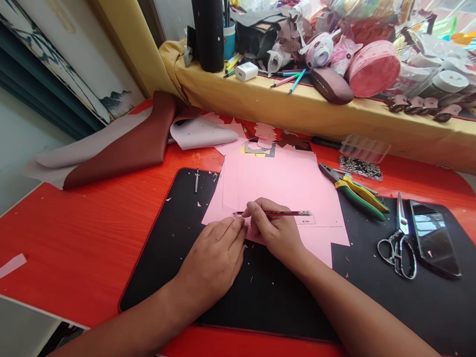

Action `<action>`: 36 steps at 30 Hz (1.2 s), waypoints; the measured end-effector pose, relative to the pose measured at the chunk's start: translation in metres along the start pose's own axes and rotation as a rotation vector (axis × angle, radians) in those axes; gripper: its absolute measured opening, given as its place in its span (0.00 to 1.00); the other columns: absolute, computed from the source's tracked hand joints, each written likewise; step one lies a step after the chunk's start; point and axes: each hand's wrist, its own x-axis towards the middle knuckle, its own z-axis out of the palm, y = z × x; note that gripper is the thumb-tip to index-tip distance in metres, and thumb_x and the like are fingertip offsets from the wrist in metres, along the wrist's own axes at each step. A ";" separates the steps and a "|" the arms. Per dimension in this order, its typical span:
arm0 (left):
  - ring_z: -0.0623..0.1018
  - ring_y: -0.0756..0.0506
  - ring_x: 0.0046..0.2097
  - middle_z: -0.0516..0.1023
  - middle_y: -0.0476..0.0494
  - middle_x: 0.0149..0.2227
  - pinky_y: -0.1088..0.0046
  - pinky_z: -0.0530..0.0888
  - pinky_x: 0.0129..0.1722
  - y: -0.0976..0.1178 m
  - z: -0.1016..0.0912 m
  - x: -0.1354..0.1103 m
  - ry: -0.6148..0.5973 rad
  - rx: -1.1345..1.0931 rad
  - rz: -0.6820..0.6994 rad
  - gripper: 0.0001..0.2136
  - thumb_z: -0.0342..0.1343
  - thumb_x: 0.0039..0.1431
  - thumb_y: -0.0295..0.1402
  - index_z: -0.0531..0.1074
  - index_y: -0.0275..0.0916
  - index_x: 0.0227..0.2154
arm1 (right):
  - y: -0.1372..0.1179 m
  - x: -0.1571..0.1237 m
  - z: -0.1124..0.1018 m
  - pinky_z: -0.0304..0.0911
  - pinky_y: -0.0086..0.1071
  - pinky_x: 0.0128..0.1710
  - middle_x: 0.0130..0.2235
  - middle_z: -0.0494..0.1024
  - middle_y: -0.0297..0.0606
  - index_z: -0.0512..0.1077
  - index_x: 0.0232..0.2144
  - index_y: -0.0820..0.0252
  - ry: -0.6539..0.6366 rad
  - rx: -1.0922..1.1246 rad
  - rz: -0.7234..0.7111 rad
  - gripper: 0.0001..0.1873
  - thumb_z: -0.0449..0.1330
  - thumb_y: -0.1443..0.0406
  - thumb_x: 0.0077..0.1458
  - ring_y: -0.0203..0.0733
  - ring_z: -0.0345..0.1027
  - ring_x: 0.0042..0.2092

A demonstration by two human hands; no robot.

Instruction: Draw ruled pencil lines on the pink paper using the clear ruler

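A dark red pencil (286, 213) lies almost level in my right hand (273, 225), pinched between thumb and fingers. Its tip points left, touching or just above a pink sheet (282, 183) marked with thin drawn lines. Flat beside it, my left hand (217, 250) rests with fingers stretched out, the fingertips on the sheet's lower edge and close to my right thumb. Whatever may be under those fingers is hidden. To the right of my right hand, a small drawn rectangle with a tiny mark shows on the sheet. A black mat (159, 258) lies beneath.
On the mat's right are pliers (357, 196), scissors (399, 243) and a phone (433, 238). Behind stands a clear box of small metal parts (360, 166). A brown leather-like roll (130, 144) lies back left. A slim metal tool (197, 179) sits on the mat. Clutter fills the ledge (238, 101).
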 end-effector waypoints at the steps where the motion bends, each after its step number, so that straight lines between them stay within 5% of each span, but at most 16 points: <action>1: 0.80 0.33 0.59 0.84 0.30 0.59 0.53 0.73 0.60 0.000 0.000 0.000 -0.002 -0.003 0.002 0.18 0.48 0.78 0.26 0.77 0.25 0.60 | 0.000 0.000 0.000 0.67 0.35 0.33 0.21 0.72 0.30 0.82 0.33 0.56 0.002 -0.005 0.000 0.26 0.57 0.48 0.77 0.39 0.68 0.25; 16: 0.79 0.33 0.60 0.83 0.30 0.60 0.52 0.73 0.60 0.000 0.001 -0.001 -0.018 0.018 0.009 0.19 0.47 0.78 0.27 0.78 0.25 0.60 | -0.002 0.003 -0.006 0.64 0.34 0.29 0.20 0.71 0.29 0.78 0.33 0.56 -0.063 -0.029 0.017 0.27 0.56 0.44 0.75 0.39 0.67 0.24; 29: 0.80 0.34 0.58 0.83 0.34 0.60 0.53 0.71 0.60 0.001 -0.002 -0.001 -0.053 0.048 0.002 0.20 0.45 0.79 0.28 0.79 0.29 0.61 | 0.003 -0.010 -0.048 0.63 0.35 0.31 0.21 0.71 0.30 0.78 0.33 0.56 -0.036 -0.051 0.075 0.27 0.56 0.44 0.75 0.40 0.65 0.24; 36: 0.80 0.33 0.58 0.83 0.32 0.60 0.52 0.72 0.59 0.001 -0.003 0.000 -0.057 0.051 0.009 0.19 0.46 0.79 0.27 0.78 0.28 0.61 | 0.012 -0.015 -0.053 0.64 0.36 0.33 0.20 0.71 0.30 0.77 0.32 0.56 0.008 -0.037 0.058 0.27 0.57 0.44 0.75 0.40 0.65 0.24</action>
